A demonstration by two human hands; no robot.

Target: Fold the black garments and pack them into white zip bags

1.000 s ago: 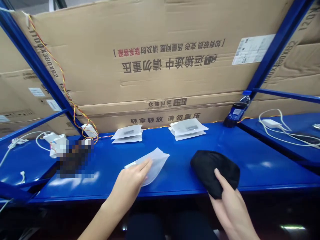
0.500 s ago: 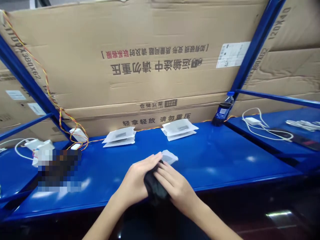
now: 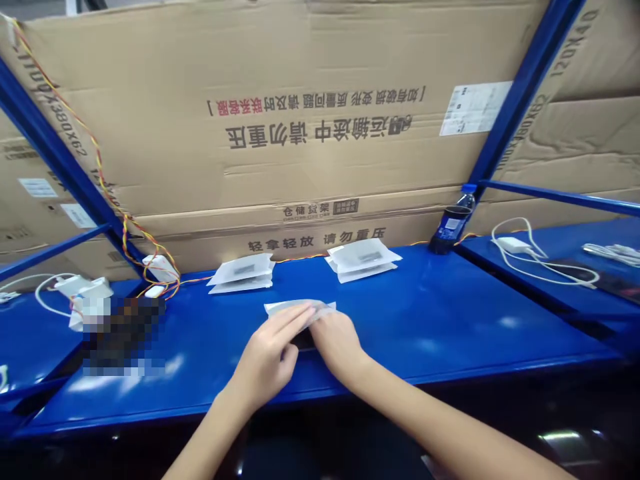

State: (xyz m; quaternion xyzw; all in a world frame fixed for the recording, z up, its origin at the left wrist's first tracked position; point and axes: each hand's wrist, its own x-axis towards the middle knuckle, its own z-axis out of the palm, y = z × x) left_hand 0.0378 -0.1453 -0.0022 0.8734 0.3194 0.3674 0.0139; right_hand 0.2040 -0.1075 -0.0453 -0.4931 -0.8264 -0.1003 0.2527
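Over the front part of the blue shelf [image 3: 425, 320], my left hand [image 3: 273, 353] is closed on the near edge of a white translucent bag [image 3: 287, 307], fingers on top and thumb bent below. My right hand [image 3: 336, 337] is at the bag's right side, its fingers hidden behind the bag and the left fingertips. Something dark shows in the gap between the hands, mostly covered. Farther back lie two pairs of white packets, one at the left [image 3: 243, 270] and one at the right [image 3: 363, 257].
A dark bottle with a blue cap [image 3: 453, 223] stands at the back right. White chargers [image 3: 85, 293], a blurred dark object [image 3: 125, 333] and yellow-red wires [image 3: 150, 247] are at the left. A white cable with adapter [image 3: 515, 247] lies right. Cardboard [image 3: 320, 67] backs the shelf.
The black item held between both hands is now mostly out of sight. The white bag shows wider across the fingers, and my right hand has turned, its fingers now hidden. The view has shifted slightly.
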